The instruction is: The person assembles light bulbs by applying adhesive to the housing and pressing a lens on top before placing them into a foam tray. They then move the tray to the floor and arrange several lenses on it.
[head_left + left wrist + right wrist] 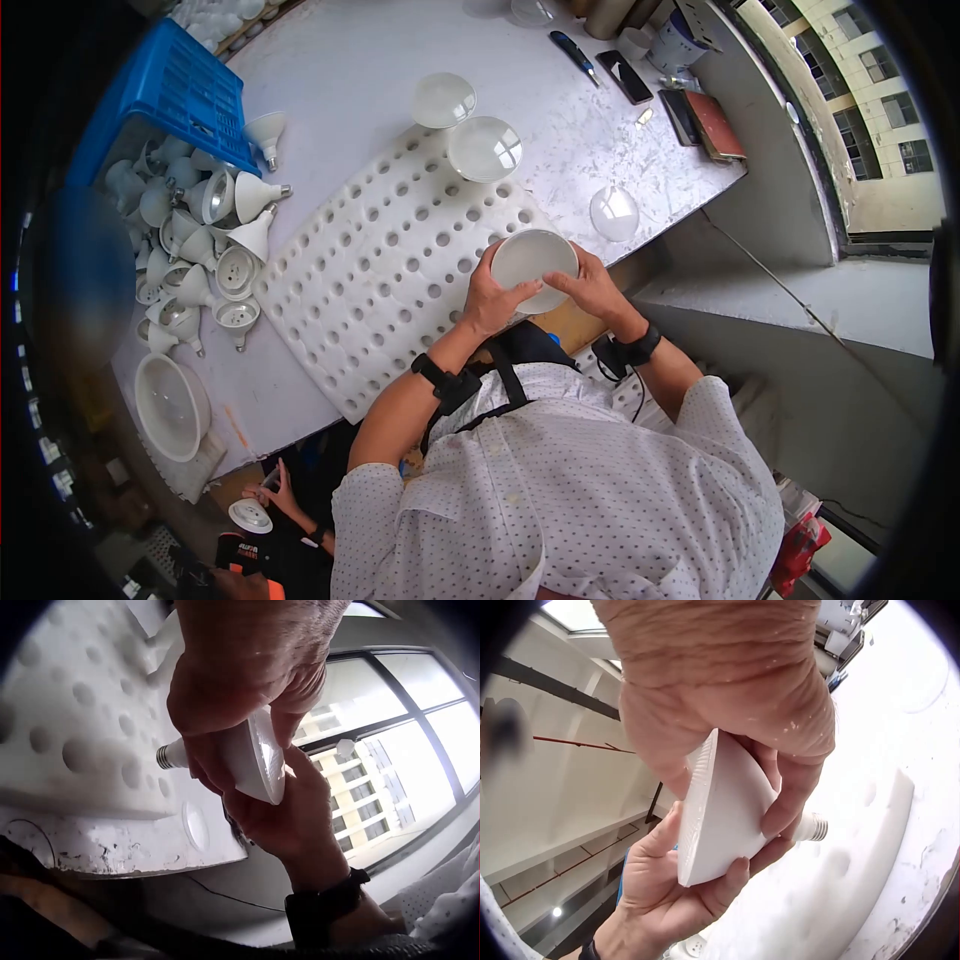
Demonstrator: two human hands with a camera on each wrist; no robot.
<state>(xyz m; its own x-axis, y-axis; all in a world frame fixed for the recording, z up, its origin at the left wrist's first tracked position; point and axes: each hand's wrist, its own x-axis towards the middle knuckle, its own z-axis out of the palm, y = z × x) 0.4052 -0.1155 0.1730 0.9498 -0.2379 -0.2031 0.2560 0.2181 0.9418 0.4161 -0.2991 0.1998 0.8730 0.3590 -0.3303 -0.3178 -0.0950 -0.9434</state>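
Both hands hold one white reflector light bulb (pixel 535 262) over the near right edge of a holed white foam board (pixel 400 270). Its flat ribbed face is turned up toward the head view. The left hand (pixel 490 303) grips the left side, its thumb at the front rim. On the other side the right hand (pixel 596 292) grips it, thumb likewise over the rim. The wrist views show fingers curled round the white cone (pixel 739 802), with the threaded metal base (pixel 174 754) sticking out beyond them. Two more bulbs (pixel 485 149) stand face up at the board's far corner.
A tipped blue crate (pixel 200 100) spills several bulb housings (pixel 250 195) at the left, near a white bowl (pixel 172 405). A clear round cover (pixel 614 213) lies by the right edge. Farther back are a screwdriver (pixel 573 57), phone (pixel 624 78) and notebook (pixel 712 125). Another person (pixel 285 500) sits lower left.
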